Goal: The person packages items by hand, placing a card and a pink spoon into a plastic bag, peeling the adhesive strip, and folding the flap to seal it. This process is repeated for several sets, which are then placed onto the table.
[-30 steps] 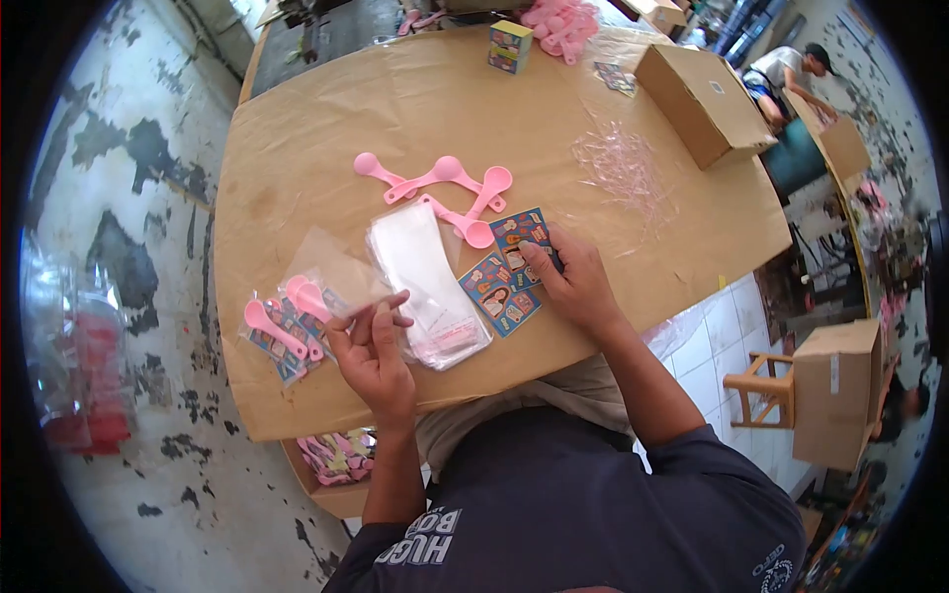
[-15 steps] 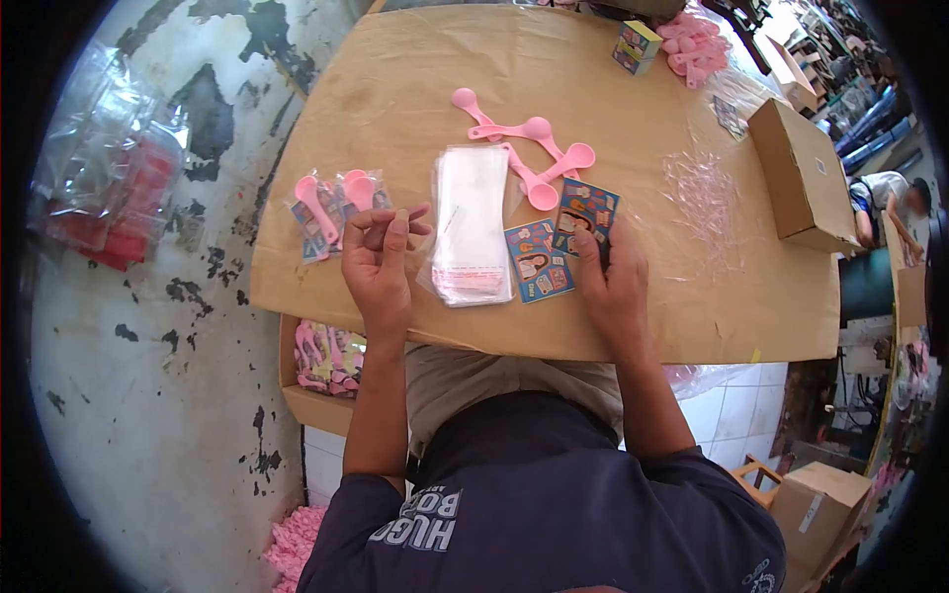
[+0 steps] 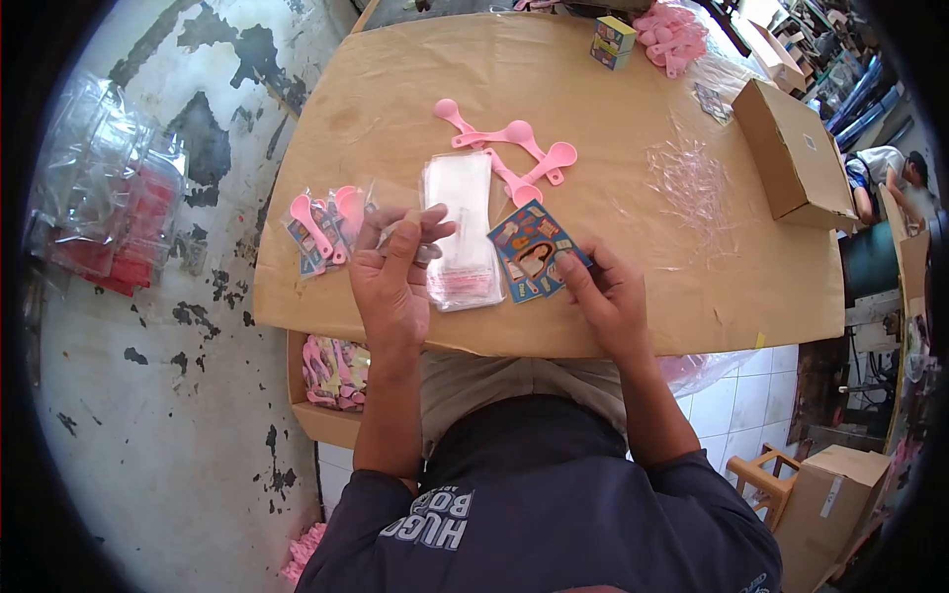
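My right hand [image 3: 615, 298] pinches a blue printed card [image 3: 535, 243] by its right edge, thumb on top. The card lies over a second card, of which only a lower edge shows. Closed fingertips of my left hand [image 3: 397, 282] hold a clear plastic bag [image 3: 388, 198], hard to see against the table. Between the hands rests a stack of clear plastic bags [image 3: 461, 212]. Several pink measuring spoons [image 3: 518, 132] lie beyond the stack. To the left of my left hand are packed bags [image 3: 313, 229], each with a pink spoon and a card.
An open carton [image 3: 331, 423] of packed pink spoons sits below the table's left edge. At the right stand a cardboard box [image 3: 791, 153] and scattered clear plastic strips [image 3: 692, 193]. A small card box [image 3: 613, 42] and a spoon pile [image 3: 672, 38] are at the back. Another person works far right.
My right hand has brought its card left and down over the card on the table. My left hand has shifted slightly right, toward the bag stack, with clear plastic now showing at its fingers.
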Motion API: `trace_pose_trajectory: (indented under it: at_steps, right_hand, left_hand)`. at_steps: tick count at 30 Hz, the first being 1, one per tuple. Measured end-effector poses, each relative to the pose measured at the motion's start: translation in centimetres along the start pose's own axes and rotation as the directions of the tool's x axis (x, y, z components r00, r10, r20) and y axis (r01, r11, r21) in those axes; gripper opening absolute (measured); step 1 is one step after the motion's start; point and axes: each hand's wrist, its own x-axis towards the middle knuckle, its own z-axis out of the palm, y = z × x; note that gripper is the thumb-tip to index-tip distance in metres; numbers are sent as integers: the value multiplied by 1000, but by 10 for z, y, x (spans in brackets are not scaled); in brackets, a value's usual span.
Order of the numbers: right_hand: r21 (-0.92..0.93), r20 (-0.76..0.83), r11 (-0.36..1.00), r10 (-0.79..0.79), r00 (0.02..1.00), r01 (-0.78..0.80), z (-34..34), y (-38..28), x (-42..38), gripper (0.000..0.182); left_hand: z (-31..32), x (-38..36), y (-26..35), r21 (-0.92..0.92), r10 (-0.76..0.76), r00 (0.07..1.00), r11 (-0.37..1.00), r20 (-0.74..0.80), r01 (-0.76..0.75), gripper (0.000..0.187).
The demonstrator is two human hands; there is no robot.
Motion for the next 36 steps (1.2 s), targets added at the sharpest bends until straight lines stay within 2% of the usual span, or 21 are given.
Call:
trace_pose_trajectory:
  at_steps: [2, 4, 7, 11, 13, 17, 19, 20, 22, 23, 25, 28, 31, 36]
  right_hand:
    - [44, 47, 998, 35, 998, -37, 5, -7, -2, 24]
    - [183, 112, 974, 117, 987, -136, 11, -13, -4, 24]
    - [221, 103, 966, 115, 988, -135, 24, -15, -3, 23]
    - [158, 80, 974, 153, 985, -165, 36, -21, -7, 21]
    - [33, 141, 989, 138, 980, -144, 38, -18, -9, 19]
    - [17, 200, 985, 166, 966, -173, 31, -25, -9, 17]
    - [73, 242, 970, 210, 947, -233, 25, -25, -7, 19]
    - [72, 237, 969, 212, 948, -235, 25, -25, -6, 19]
    - [223, 213, 941, 207, 955, -254, 26, -26, -4, 20]
    - [222, 209, 942, 206, 956, -252, 27, -25, -5, 20]
    - [360, 91, 914, 162, 983, -184, 28, -22, -5, 20]
    - [378, 161, 897, 179, 971, -228, 18, -17, -5, 22]
    - [365, 103, 918, 125, 987, -155, 25, -20, -6, 21]
    - [390, 16, 919, 54, 998, -56, 41, -21, -3, 19]
  left_hand:
    - [12, -5, 2, -1, -30, 999, 1000, -14, 30, 20]
    - [18, -9, -1, -1, -65, 998, 998, -26, 65, 21]
    - [20, -14, -5, -32, -122, 993, 992, -7, 121, 27]
    - [23, -16, -10, -86, -113, 994, 990, 8, 113, 28]
    - [22, -18, -12, -122, -138, 990, 983, -20, 135, 28]
    - [24, -20, -10, -80, -145, 989, 986, 20, 146, 28]
    - [22, -21, -12, -61, -156, 986, 985, 52, 159, 28]
    - [22, -22, -13, -63, -160, 986, 985, 55, 163, 28]
    - [22, -24, -16, -48, -176, 983, 983, 49, 179, 27]
    - [23, -24, -17, -50, -177, 983, 982, 53, 180, 27]
    - [28, -24, -19, -61, -124, 992, 990, 23, 125, 29]
    - [33, -25, -20, -68, -112, 994, 991, 22, 113, 28]
    - [46, -28, -19, -61, -163, 981, 984, 103, 170, 25]
    - [57, -36, -23, -50, -153, 980, 986, 126, 160, 27]
